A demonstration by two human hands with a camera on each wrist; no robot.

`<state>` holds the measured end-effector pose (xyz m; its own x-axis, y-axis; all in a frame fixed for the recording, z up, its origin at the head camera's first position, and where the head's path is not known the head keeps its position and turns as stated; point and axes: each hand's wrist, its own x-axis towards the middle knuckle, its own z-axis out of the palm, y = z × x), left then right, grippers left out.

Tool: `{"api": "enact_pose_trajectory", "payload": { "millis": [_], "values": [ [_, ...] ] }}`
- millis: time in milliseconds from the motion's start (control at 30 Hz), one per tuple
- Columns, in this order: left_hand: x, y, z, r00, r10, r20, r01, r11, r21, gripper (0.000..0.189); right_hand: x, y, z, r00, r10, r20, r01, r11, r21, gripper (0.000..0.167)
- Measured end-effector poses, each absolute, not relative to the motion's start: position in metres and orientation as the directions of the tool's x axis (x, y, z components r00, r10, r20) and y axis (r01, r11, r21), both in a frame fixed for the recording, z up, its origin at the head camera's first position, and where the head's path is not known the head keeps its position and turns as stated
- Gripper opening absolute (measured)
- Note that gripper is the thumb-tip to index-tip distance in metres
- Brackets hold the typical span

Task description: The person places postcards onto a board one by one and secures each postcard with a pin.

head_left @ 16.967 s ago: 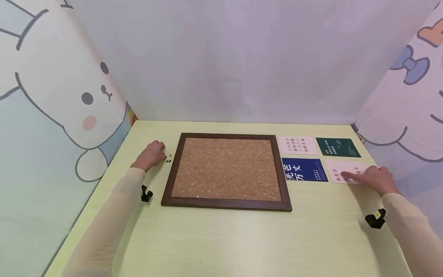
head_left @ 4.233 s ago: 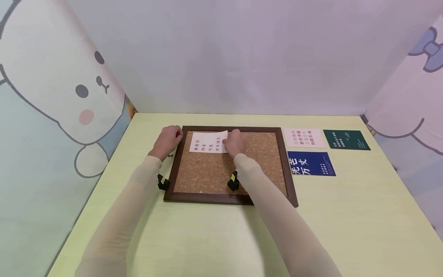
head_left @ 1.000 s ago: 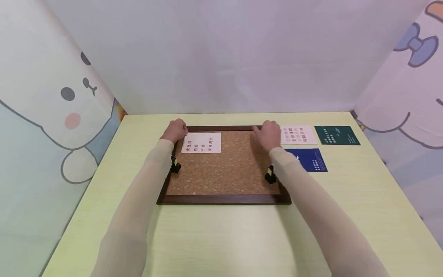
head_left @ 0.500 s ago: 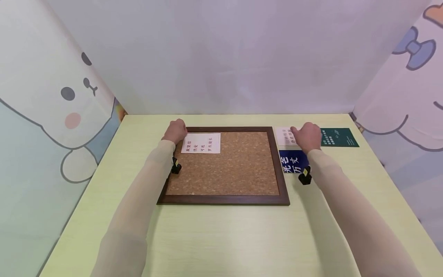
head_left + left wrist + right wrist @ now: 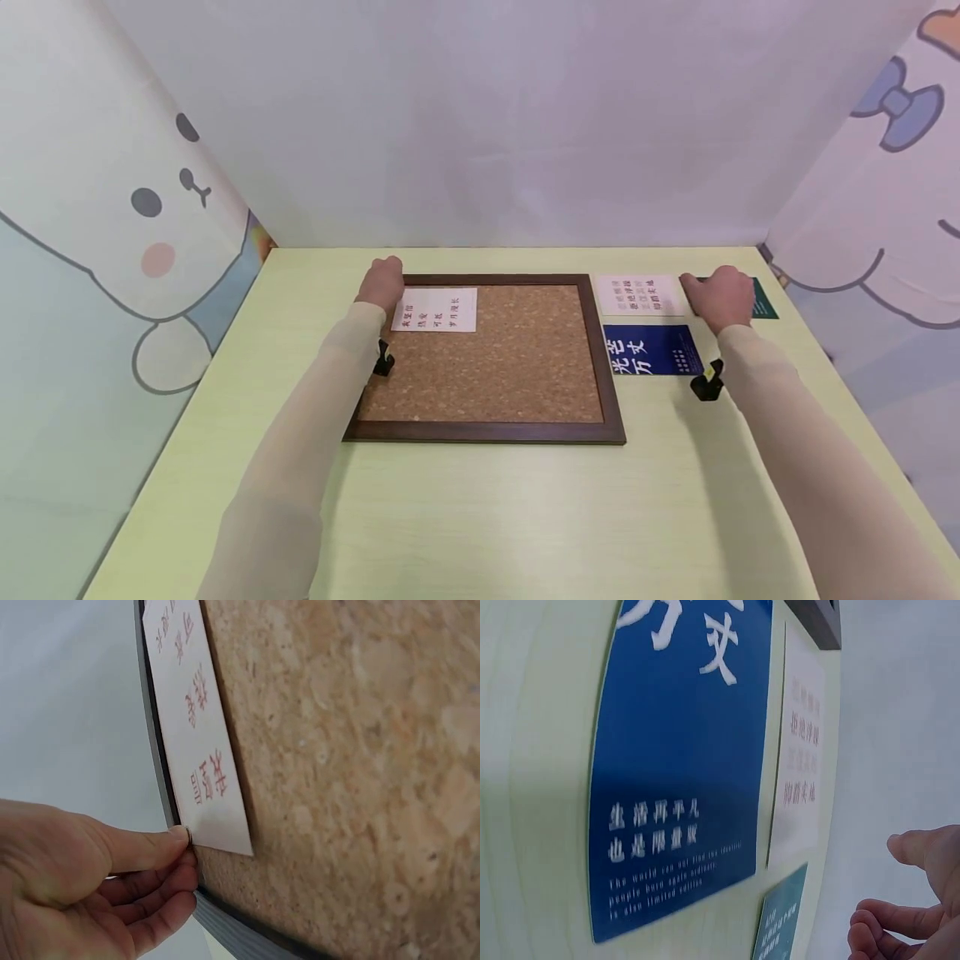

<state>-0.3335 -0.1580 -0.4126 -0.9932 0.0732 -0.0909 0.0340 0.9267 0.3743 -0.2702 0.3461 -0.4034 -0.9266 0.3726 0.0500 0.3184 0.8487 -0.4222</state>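
Observation:
My left hand [image 5: 381,283] is at the top left corner of a pale pink printed card [image 5: 442,309] lying on a framed corkboard [image 5: 487,375]. In the left wrist view, thumb and curled fingers meet at the card's corner, pinching what looks like a thumbtack [image 5: 189,837]; only its small dark rim shows. My right hand [image 5: 723,298] is over the dark green card [image 5: 765,302], hiding much of it. The right wrist view shows its thumb and loosely bent fingers apart, with nothing between them.
Right of the board lie another pink card [image 5: 637,296] and a blue card [image 5: 652,350] with white characters. The board's dark wooden frame [image 5: 487,432] sits on a pale wood table [image 5: 480,517]. Curtains printed with cartoon animals stand at both sides.
Over the last second my right hand has moved right, from the board's right edge across the pink card to the green card. Earlier it laid the pink card on the board. My left hand stays at its corner.

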Motion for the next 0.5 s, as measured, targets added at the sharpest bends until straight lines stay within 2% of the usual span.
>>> {"api": "enact_pose_trajectory", "payload": {
  "millis": [300, 500],
  "values": [
    [-0.338, -0.159, -0.415, -0.996, 0.083, -0.023, 0.069, 0.932, 0.355, 0.022, -0.264, 0.387, -0.403, -0.919, 0.394, -0.005, 0.353, 0.817, -0.455, 0.052],
    [-0.340, -0.160, -0.413, -0.996, 0.070, -0.052, 0.049, 0.940, 0.337, 0.026, -0.263, 0.419, -0.408, -0.921, 0.386, -0.061, 0.372, 0.819, -0.438, 0.052]
  ]
}}
